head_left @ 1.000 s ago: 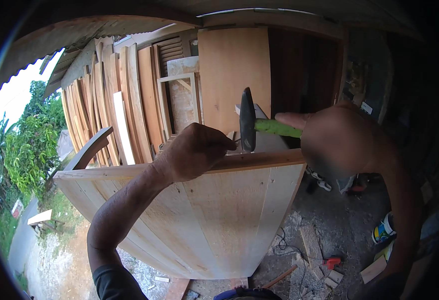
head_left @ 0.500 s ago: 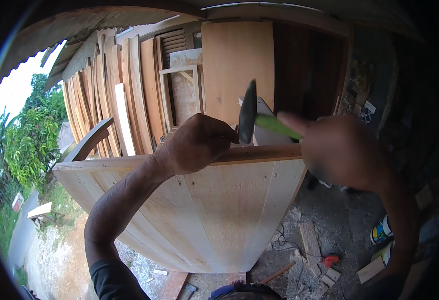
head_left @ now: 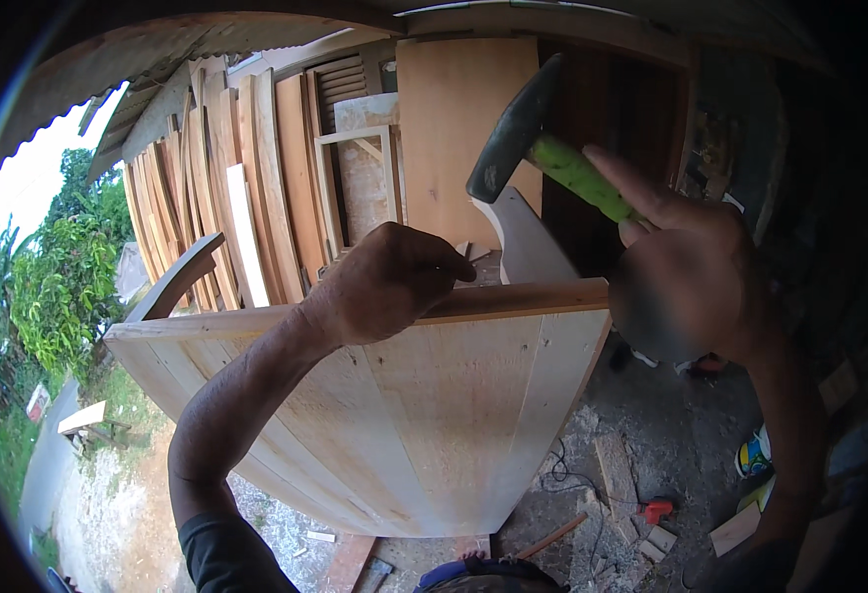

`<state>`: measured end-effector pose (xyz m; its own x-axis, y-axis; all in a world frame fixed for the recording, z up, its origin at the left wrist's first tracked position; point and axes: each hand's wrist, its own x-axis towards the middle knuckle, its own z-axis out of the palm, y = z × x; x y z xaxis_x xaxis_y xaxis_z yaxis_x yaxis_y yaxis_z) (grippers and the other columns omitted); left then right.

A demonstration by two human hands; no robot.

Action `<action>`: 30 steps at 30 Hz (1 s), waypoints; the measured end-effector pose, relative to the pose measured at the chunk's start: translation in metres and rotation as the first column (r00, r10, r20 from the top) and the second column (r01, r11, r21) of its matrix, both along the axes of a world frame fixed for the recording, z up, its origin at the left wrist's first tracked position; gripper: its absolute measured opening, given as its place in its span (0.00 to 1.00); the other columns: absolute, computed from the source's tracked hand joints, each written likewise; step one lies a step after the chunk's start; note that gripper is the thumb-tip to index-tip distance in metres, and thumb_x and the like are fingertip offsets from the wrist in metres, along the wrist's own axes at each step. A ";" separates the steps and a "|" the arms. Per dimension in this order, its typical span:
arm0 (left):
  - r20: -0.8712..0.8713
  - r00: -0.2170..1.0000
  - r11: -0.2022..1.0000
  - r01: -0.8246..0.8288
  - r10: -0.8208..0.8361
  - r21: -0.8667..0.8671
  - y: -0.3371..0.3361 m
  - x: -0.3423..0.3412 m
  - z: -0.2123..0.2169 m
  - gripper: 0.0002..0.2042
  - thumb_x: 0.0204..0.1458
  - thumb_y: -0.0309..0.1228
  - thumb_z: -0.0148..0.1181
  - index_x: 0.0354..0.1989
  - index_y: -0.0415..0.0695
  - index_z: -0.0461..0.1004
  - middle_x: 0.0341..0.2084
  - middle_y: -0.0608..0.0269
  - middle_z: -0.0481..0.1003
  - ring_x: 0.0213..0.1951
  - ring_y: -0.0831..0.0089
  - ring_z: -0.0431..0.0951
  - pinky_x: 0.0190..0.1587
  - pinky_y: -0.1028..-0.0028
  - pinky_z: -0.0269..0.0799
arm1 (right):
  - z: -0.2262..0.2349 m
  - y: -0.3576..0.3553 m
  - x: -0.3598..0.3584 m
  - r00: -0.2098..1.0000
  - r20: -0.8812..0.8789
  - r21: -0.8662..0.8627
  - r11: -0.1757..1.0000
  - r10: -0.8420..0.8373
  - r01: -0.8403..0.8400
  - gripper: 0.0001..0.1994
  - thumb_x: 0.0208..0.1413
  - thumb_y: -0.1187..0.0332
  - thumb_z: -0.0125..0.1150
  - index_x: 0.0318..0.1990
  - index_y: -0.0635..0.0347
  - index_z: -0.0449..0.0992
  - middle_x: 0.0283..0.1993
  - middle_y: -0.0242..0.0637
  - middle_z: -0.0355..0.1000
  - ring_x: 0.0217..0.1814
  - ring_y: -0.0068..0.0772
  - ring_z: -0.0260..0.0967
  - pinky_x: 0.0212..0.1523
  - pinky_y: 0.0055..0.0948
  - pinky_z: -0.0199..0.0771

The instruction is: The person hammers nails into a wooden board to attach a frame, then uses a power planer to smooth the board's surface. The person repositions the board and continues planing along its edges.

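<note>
Your right hand (head_left: 686,262) is wrapping the green handle of the hammer (head_left: 520,128), thumb lying along it, and the dark head is hanging up and to the right of your left hand (head_left: 384,282). Your left thumb and finger are pressing together just above the wooden panel's top edge (head_left: 523,296); whether they are pinching something small, you cannot tell from here. The panel (head_left: 444,425) is standing below that pinch, its boards facing you. Since the head is tilting, you are best squaring its face before swinging. Your left fingertips are sitting close to the likely striking line, so you are wise keeping them low, steady and clear, watching the spot beside them.
</note>
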<state>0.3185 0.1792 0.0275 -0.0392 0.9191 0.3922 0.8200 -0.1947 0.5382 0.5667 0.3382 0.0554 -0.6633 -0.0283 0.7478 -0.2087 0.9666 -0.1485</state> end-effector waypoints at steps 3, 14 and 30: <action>0.025 1.000 1.000 -0.011 0.012 -0.023 0.001 0.002 -0.003 0.11 0.58 0.20 0.57 0.45 0.34 0.82 0.30 0.55 0.83 0.31 0.75 0.80 0.37 0.72 0.77 | 0.001 -0.009 0.013 0.958 0.281 0.016 0.998 -0.064 0.062 0.19 0.67 0.73 0.55 0.64 0.55 0.75 0.30 0.51 0.79 0.24 0.32 0.75 0.29 0.36 0.74; -0.032 0.999 0.998 -0.039 0.038 -0.043 0.001 0.002 0.001 0.12 0.61 0.24 0.55 0.47 0.38 0.83 0.38 0.53 0.84 0.40 0.69 0.84 0.48 0.69 0.79 | 0.015 -0.012 0.015 0.927 0.344 0.084 0.988 -0.148 0.126 0.20 0.64 0.75 0.57 0.64 0.56 0.75 0.27 0.49 0.78 0.19 0.32 0.71 0.24 0.36 0.70; 0.085 0.991 0.920 -0.126 0.101 0.370 -0.042 0.038 -0.032 0.12 0.63 0.23 0.54 0.50 0.34 0.80 0.20 0.66 0.75 0.22 0.86 0.68 0.27 0.80 0.64 | -0.096 -0.047 0.053 0.964 -0.264 -0.539 0.834 -0.038 -0.115 0.25 0.66 0.70 0.60 0.68 0.68 0.66 0.57 0.48 0.73 0.54 0.31 0.73 0.56 0.31 0.70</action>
